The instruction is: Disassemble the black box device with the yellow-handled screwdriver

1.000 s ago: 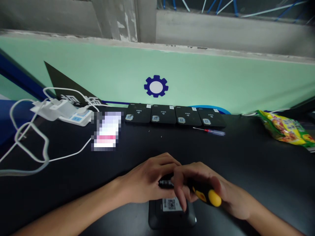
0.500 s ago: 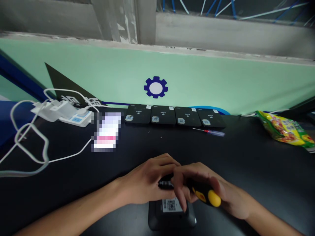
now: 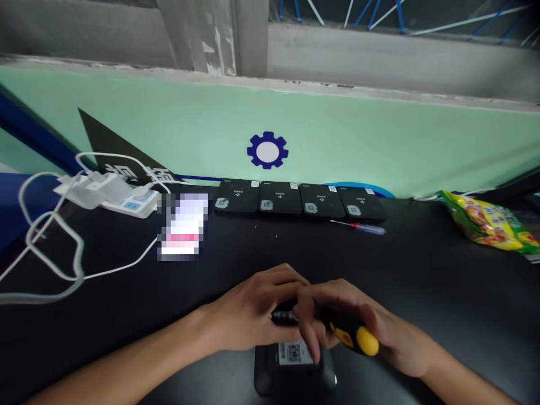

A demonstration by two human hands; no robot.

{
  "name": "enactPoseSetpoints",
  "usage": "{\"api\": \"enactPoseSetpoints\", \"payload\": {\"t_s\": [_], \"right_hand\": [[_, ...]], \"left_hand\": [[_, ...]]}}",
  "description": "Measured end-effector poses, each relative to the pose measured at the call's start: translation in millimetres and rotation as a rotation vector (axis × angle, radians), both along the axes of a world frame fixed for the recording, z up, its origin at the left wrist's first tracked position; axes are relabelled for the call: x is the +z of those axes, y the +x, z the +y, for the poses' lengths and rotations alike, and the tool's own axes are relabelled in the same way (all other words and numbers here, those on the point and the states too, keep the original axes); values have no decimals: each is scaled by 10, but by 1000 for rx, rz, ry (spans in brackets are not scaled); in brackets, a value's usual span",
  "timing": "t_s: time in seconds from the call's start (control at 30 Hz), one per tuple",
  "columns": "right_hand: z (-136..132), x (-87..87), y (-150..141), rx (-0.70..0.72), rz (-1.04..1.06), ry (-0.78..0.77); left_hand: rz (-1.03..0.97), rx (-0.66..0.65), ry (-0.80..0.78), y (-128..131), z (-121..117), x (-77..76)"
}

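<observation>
My right hand (image 3: 358,318) is closed around a screwdriver (image 3: 358,337) with a black and yellow handle, its rounded yellow end toward the lower right. The tip is hidden by my hands. Beneath both hands lies a flat black device (image 3: 291,382) with a white QR-code label on its face. My left hand (image 3: 253,312) covers the far part of that device and grips it, thumb beside the label; its other fingertips are partly hidden behind my right hand. A black part with small pale print (image 3: 283,316) shows between left thumb and forefinger.
Several flat black units (image 3: 278,197) line the wall. A small screwdriver (image 3: 367,228) with a clear handle lies before them. To the left are a phone (image 3: 185,225), white cables (image 3: 80,247) and a power strip (image 3: 139,205). A yellow-green snack bag (image 3: 489,222) lies at the right.
</observation>
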State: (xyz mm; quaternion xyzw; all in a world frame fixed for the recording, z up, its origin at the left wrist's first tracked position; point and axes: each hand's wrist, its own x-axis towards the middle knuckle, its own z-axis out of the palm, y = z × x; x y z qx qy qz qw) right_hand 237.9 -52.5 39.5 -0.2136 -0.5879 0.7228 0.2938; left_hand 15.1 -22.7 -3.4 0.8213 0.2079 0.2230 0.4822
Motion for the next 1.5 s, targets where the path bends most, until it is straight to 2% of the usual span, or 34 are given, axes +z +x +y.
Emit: {"api": "enactPoseSetpoints", "payload": {"t_s": [0.47,1.23,1.5], "right_hand": [[-14,28,-22,-23,26,-23],[3,40,-6,0,-39,51],[-4,54,-2,-10,-40,32]], "left_hand": [[-14,-9,2,1,-6,0],[-10,0,5,0,-6,-7],[-7,-6,16,-2,5,-5]]}}
